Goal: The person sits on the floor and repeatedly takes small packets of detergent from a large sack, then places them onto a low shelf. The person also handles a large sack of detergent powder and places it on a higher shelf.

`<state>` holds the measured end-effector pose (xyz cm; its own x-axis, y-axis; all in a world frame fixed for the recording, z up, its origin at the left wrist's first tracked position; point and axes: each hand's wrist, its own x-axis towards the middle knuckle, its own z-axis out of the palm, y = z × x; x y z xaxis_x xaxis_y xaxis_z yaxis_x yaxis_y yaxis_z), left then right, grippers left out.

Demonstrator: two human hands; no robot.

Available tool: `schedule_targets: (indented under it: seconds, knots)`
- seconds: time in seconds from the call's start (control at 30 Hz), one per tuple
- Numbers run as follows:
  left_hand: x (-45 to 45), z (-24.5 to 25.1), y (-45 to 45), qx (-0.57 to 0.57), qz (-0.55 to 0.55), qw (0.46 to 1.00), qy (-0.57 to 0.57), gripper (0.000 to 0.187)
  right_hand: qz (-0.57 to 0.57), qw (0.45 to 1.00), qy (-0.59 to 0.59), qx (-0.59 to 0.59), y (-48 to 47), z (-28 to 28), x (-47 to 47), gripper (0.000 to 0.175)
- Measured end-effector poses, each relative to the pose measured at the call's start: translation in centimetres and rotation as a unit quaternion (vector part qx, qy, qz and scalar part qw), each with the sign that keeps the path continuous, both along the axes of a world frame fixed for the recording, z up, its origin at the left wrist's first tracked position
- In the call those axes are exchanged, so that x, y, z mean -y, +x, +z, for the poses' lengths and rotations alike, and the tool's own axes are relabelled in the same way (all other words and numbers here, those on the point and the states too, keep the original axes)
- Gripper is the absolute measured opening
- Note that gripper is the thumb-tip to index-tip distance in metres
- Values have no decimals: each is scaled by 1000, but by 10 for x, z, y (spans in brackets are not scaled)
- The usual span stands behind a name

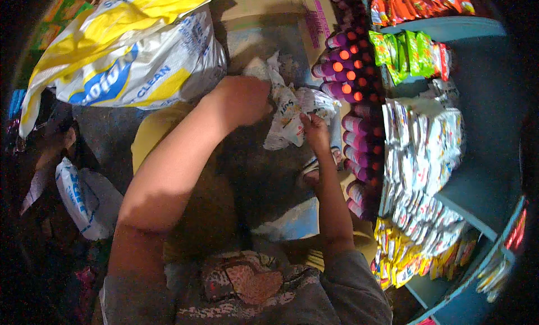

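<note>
White printed plastic packaging (284, 110), crumpled and folded, hangs between my two hands above the dark floor. My left hand (246, 99) is curled at its left side, with the back of the hand hiding most of the fingers. On the other side, my right hand (316, 131) pinches the packaging between thumb and fingers. A second bunched white portion (318, 101) shows just above the right fingers; whether it is a separate packet I cannot tell.
At upper left bulges a large yellow-and-white sack (147, 59). A cardboard box (269, 4) lies ahead. Purple bottles (358, 144) line the right, beside a shelf with white sachets (421, 144), green packets (404, 53) and yellow packets (396, 257). A sandalled foot (313, 173) is below my right hand.
</note>
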<state>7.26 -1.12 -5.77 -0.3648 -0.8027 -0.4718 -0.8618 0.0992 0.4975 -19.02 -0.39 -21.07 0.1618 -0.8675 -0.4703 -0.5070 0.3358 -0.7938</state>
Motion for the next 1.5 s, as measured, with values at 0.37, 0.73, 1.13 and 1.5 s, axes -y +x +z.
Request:
schedule_targets:
  seconds: [0.37,0.73,1.13,1.5]
  knots:
    - [-113,-186,-77,-486,546,566,381,45,-103,987,-79,92,16,69,-151,21]
    - [-125,-212,-94,-554,474,515,450,19,-104,977,179,55,-29,50,-217,35]
    - [-123,-56,-92,-459,285,828,150,59,-81,970,-195,121,-17,104,-154,33]
    - [-53,60,-105,-512,37,827,-229,22,178,868,-395,-244,-31,284,-77,28]
